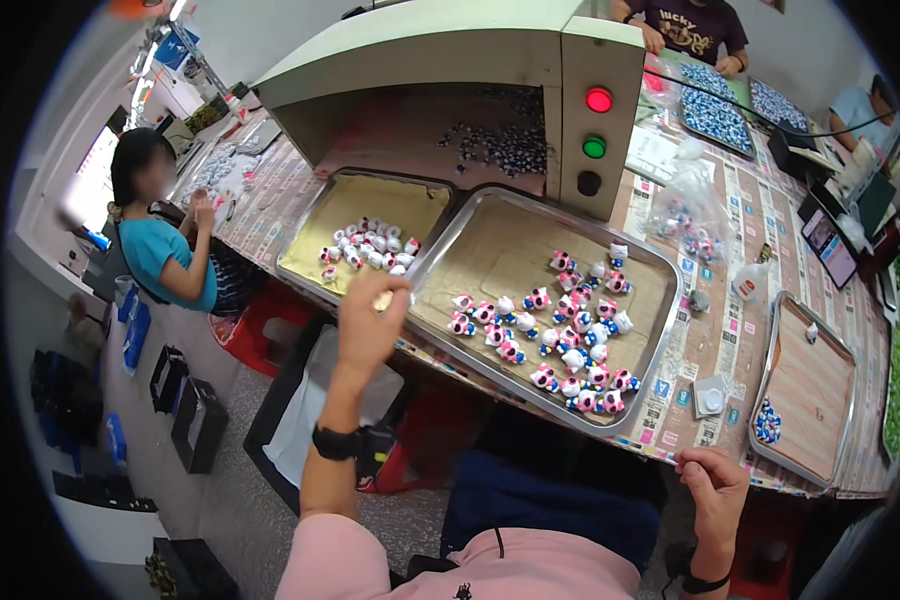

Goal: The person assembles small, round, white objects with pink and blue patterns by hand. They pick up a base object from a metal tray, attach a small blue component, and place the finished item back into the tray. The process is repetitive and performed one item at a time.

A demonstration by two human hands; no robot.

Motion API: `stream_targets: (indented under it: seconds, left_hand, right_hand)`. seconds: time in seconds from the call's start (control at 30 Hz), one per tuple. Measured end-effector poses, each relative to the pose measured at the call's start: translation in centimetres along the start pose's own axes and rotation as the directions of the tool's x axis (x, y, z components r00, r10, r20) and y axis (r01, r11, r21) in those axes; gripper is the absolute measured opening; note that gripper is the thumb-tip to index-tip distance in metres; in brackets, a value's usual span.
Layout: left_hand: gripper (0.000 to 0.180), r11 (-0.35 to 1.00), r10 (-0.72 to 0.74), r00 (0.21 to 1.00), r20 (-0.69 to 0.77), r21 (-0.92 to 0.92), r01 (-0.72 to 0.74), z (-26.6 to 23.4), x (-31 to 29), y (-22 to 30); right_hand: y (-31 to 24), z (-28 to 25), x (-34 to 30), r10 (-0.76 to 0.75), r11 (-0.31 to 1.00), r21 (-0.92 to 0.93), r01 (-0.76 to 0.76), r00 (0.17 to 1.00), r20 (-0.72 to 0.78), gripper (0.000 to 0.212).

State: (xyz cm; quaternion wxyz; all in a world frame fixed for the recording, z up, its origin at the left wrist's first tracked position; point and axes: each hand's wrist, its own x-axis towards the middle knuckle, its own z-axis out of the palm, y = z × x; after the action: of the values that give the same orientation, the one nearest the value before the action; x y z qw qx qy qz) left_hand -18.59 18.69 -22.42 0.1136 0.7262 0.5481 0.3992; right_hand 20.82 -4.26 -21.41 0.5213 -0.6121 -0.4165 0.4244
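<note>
My left hand (372,325) is raised over the front edge of the left tray (305,255), its fingers curled together; whatever they may hold is hidden. Small white figurines (370,243) with pink parts lie in a cluster on that tray's yellowish lining. Beside it, a larger metal tray (500,235) carries many pink, white and blue cat-like figurines (570,330), mostly toward its right half. Near the table's front edge, right of this tray, my right hand (715,490) has its thumb and fingers drawn together; I cannot make out anything between them.
Behind the trays stands a beige tunnel-like machine (592,110) with small dark-blue pieces (500,145) inside. At right are a clear plastic bag (690,215), a small bottle (748,282), a phone (828,245) and another tray (810,375). Co-workers (170,250) sit around the table.
</note>
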Motion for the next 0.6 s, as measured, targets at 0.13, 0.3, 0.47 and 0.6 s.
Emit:
stream_targets:
  seconds: [0.13,0.3,0.47,0.6]
  left_hand:
    - [0.038,0.948,0.085,0.996,0.033,0.306,-0.091,-3.3,2.6,-7.7]
    - [0.072,0.768,-0.137,0.990,0.023,0.634,0.091,-3.5,4.1,-13.4]
    - [0.068,0.810,-0.101,0.990,0.093,0.585,0.028,-2.6,4.6,-12.6]
    - [0.040,0.943,0.072,0.997,0.025,0.325,-0.076,-1.8,4.2,-12.0]
  right_hand:
    - [0.0,0.1,0.2,-0.003,1.000,0.004,0.003,0.999,0.033,0.013]
    - [-0.1,0.1,-0.2,0.006,1.000,0.022,-0.007,0.999,0.040,0.013]
    - [0.5,-0.1,-0.4,0.047,0.999,0.014,-0.047,0.999,0.011,0.013]
    - [0.9,0.3,-0.4,0.044,0.999,0.026,-0.045,0.998,0.034,0.012]
